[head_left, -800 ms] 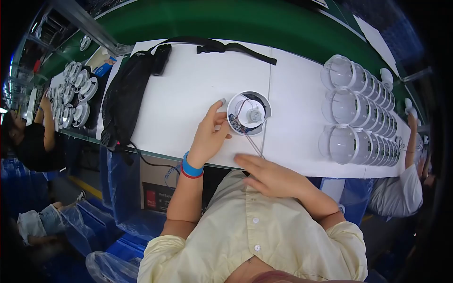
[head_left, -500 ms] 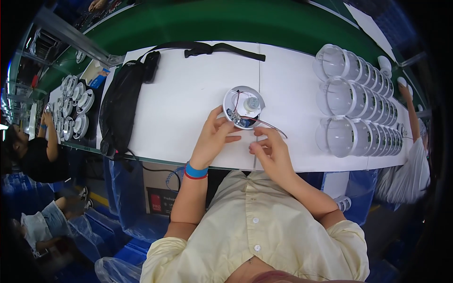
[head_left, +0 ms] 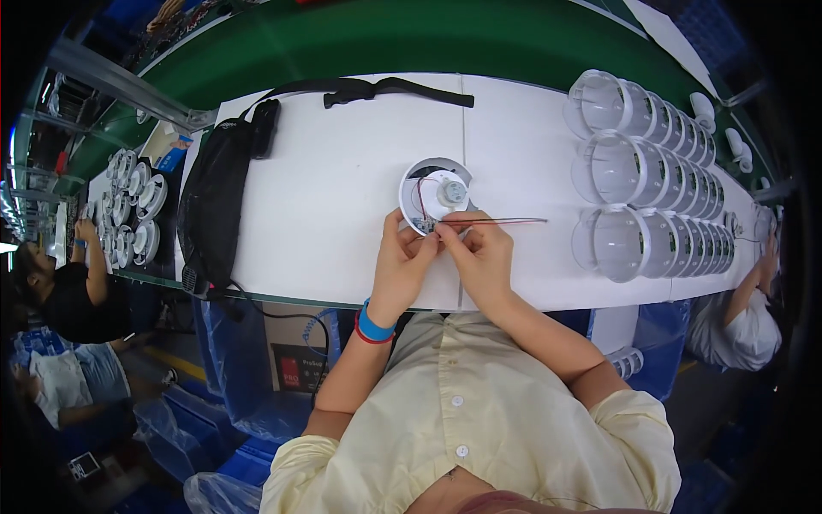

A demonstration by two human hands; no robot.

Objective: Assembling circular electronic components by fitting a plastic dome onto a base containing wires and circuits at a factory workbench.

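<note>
At the far left, a person in a black top works beside a cluster of white, ring-shaped fittings. Next comes a limp black fabric bag, its lower end reaching the near edge of the worktop and its woven strap trailing along the far edge, where a smooth green surface begins. Below the near edge sit a blue bin lined with crinkled clear film and a brown cardboard box. Between bag and work lies a broad white stretch, flat and matte, giving the left arm room sideways. The left hand, above a blue wristband, is closed on the near-left rim of a round white housing, which lies open side up, just left of a straight seam and well in from both edges. Inside it stands a stubby pale cylinder. The right hand meets the left at the near rim, thumb and forefinger pinching thin, flexible wires that run out straight rightward. Another white stretch separates them from three nested rows of glossy, translucent, cup-shaped shells; beyond, a person in a pale top leans at the right.
</note>
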